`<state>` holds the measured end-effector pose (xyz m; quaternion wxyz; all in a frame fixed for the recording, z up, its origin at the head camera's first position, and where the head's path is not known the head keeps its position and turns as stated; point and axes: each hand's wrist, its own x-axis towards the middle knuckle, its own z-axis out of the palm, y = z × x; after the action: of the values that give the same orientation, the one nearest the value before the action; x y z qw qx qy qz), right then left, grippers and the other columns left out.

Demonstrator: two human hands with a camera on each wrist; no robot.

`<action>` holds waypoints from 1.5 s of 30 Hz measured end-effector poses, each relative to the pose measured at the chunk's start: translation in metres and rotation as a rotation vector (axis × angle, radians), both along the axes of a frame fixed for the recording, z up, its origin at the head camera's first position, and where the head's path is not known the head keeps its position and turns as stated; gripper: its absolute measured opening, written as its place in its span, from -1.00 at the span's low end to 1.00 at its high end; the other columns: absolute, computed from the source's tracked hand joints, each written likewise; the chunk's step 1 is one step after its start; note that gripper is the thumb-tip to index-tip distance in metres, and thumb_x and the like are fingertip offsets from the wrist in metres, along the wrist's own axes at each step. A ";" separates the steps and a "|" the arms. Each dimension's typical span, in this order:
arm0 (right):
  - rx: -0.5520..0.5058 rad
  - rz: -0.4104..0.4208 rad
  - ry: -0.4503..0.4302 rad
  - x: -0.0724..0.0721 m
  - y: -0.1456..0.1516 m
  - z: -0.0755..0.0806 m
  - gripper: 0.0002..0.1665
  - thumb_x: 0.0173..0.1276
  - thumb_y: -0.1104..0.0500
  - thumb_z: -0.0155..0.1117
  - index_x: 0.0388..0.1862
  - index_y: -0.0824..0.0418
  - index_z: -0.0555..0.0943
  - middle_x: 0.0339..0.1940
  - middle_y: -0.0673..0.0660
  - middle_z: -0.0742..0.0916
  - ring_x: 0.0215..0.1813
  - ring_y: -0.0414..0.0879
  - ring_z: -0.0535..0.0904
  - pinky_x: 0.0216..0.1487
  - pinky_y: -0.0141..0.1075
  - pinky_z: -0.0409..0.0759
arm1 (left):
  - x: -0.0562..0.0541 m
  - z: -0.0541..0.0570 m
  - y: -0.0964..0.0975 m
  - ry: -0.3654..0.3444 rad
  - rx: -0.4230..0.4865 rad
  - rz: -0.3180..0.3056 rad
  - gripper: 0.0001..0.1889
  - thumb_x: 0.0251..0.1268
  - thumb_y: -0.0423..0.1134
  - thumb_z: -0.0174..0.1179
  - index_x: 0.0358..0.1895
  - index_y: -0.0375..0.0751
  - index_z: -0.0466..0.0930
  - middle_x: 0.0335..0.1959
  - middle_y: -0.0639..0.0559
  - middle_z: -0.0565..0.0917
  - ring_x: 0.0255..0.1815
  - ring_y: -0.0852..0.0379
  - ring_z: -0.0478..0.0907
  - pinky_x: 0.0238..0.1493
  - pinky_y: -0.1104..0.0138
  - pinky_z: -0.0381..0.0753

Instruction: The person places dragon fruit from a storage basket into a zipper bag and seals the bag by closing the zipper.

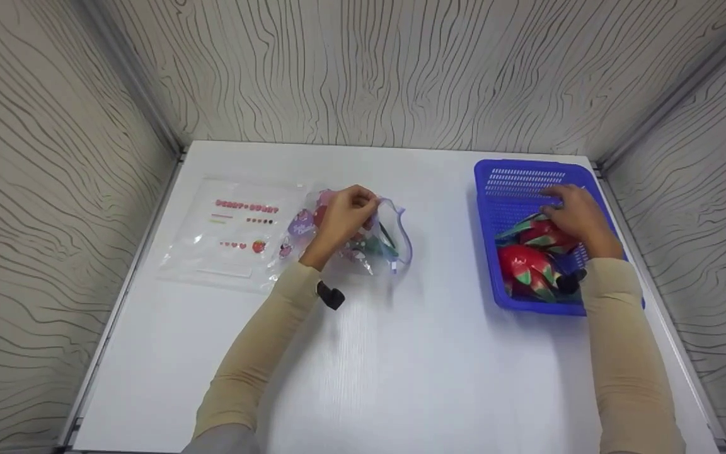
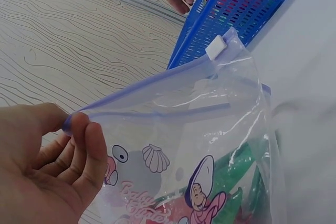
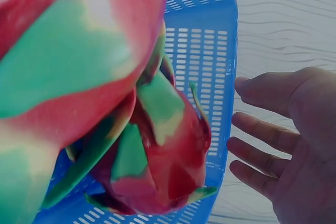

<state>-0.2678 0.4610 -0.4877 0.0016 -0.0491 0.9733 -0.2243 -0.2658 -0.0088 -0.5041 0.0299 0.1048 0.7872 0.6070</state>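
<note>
Wood-grain panels wall in a white tabletop (image 1: 401,353) on three sides. At about ten o'clock from the table's middle lies a flat clear plastic zip bag with red print and a strawberry picture (image 1: 230,233); its red heading is too blurred to read.

Just right of it, the left hand (image 1: 344,217) pinches the blue zip edge of a second clear plastic zip bag printed with cartoon figures and a shell (image 2: 210,145), thumb and forefinger closed on the rim and holding the mouth up. Its white slider tab (image 2: 216,48) sits at the far end of the zip. Pink script on the film seems to begin "Baby", the rest unreadable. Red and green shapes show through the film. I judge this bag light, limp and slippery: it will sag and fold unless held by the stiffer zip strip.

At three o'clock stands a blue perforated plastic basket (image 1: 495,189) holding two red-and-green dragon fruits (image 1: 530,265). The right hand (image 1: 580,217) hovers over the farther fruit (image 3: 157,156) with fingers loosely spread, gripping nothing; whether it touches the fruit I cannot tell. The fruits look firm and fairly heavy, with smooth skin and soft leafy scales, so a wrap around the body would probably hold better than a pinch on a scale.
</note>
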 end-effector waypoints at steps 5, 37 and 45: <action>-0.008 0.020 -0.010 0.001 0.007 -0.002 -0.52 0.50 0.29 0.26 0.31 0.52 0.56 0.31 0.63 0.56 0.43 0.59 0.36 0.44 0.50 0.26 | 0.000 0.001 0.000 -0.009 0.001 0.011 -0.81 0.55 -0.20 0.27 -0.03 -0.28 0.69 -0.27 -0.03 0.72 -0.46 0.20 0.64 -0.57 0.42 0.62; 0.063 0.045 -0.377 0.020 0.032 -0.012 0.17 0.26 0.29 0.47 0.70 0.38 0.00 0.60 0.70 0.03 0.54 0.78 -0.05 0.42 0.66 0.18 | 0.001 -0.001 0.000 -0.010 0.029 0.004 -0.82 0.54 -0.22 0.28 -0.06 -0.29 0.70 -0.34 -0.01 0.70 -0.48 0.20 0.64 -0.52 0.44 0.61; 0.093 -0.017 -0.437 0.021 0.034 -0.007 0.20 0.40 0.02 0.45 0.72 0.38 -0.07 0.57 0.74 0.07 0.54 0.77 -0.11 0.42 0.68 0.10 | 0.001 -0.002 0.000 -0.019 0.028 0.011 -0.82 0.53 -0.21 0.29 -0.05 -0.28 0.69 -0.33 0.00 0.71 -0.48 0.20 0.66 -0.31 -0.12 0.78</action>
<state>-0.2465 0.4949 -0.4952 0.2127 0.0092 0.9595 -0.1845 -0.2650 -0.0092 -0.5065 0.0328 0.0951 0.7789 0.6190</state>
